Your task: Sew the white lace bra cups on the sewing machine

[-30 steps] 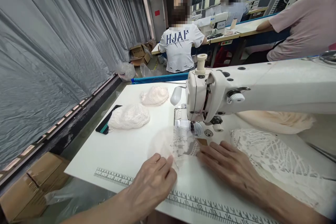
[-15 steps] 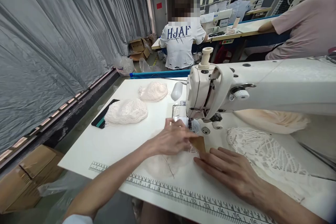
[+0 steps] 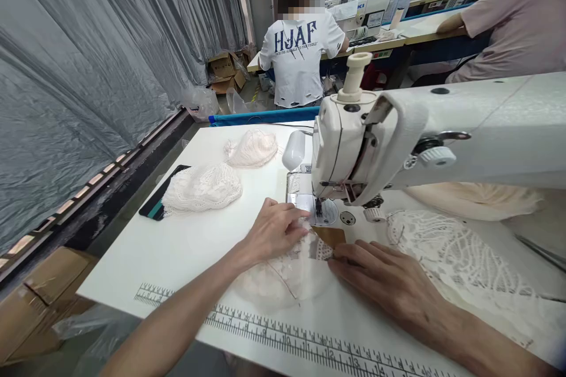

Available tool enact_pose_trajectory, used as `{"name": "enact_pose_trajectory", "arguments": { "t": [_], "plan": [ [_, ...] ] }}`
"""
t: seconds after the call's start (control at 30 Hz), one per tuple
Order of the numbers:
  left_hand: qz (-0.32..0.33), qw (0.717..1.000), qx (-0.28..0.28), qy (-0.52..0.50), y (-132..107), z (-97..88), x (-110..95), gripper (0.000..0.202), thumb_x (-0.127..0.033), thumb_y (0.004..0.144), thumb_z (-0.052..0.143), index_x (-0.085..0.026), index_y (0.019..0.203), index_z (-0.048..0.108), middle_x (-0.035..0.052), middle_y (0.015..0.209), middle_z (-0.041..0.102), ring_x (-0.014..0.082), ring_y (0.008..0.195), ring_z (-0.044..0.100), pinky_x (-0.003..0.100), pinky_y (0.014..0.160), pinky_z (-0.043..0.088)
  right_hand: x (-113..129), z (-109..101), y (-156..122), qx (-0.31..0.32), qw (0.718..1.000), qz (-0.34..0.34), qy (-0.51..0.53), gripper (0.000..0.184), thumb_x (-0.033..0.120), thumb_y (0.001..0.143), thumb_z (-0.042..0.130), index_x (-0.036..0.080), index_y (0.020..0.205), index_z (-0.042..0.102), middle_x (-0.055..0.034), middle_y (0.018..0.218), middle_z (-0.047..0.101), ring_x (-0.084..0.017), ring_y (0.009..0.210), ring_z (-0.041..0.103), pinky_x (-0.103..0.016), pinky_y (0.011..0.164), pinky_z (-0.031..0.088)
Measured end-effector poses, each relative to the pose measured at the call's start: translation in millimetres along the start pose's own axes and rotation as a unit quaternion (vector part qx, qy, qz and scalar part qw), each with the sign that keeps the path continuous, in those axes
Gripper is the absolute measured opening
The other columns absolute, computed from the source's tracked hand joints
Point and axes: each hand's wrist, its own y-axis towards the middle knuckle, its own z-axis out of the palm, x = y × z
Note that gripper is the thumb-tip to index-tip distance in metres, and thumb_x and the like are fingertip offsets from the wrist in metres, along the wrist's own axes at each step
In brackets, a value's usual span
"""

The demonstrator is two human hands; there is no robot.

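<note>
A sewing machine (image 3: 340, 147) stands in front of me, its presser foot (image 3: 319, 207) just beyond my hands. My left hand (image 3: 276, 227) is left of the foot, thumb and fingers pinched on a pale sheer fabric piece (image 3: 269, 285) with a dotted lace edge (image 3: 324, 249). The fabric spreads on the table below that hand, a dark thread lying across it. To the right, my right hand (image 3: 380, 277) rests low, its fingertips closed at the lace edge, beside a flat brown piece (image 3: 332, 237). The right thumb is mostly hidden.
White lace pieces (image 3: 203, 188) lie on a dark object at left, with a pinkish pile (image 3: 253, 148) behind. More lace (image 3: 460, 253) lies right of my right hand, near dark metal tools (image 3: 542, 252). A printed ruler (image 3: 287, 339) runs along the table's front. Co-workers sit ahead.
My left hand has drawn back left from the brown piece, uncovering the dotted lace edge and more of the needle plate. My right hand stays near the brown piece. The camera view has shifted slightly.
</note>
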Motion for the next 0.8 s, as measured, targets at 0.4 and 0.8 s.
{"name": "enact_pose_trajectory", "arguments": {
  "t": [0.4,0.8],
  "plan": [
    [0.001,1.000,0.004,-0.008,2.0,5.5,2.3,0.026,-0.028,0.086,0.059,-0.021,0.111,0.062,-0.0017,0.076,0.062,0.0136,0.076,0.054,0.034,0.082,0.036,-0.8,-3.3,-0.7,0.012,0.998,-0.031,-0.048,0.029,0.004,0.092,0.035,0.012,0.102,0.061,-0.0148,0.114,0.065,-0.022,0.083,0.059,-0.034,0.060,0.046],
    [0.027,0.997,-0.039,0.058,2.0,7.7,4.7,0.033,-0.028,0.086,0.060,-0.021,0.118,0.054,-0.0001,0.085,0.060,0.0144,0.077,0.056,0.036,0.079,0.038,1.6,-0.6,-0.7,-0.002,0.998,-0.022,-0.059,0.029,0.005,0.092,0.036,0.015,0.096,0.063,-0.0116,0.113,0.067,-0.021,0.082,0.060,-0.034,0.064,0.045]
  ]
}}
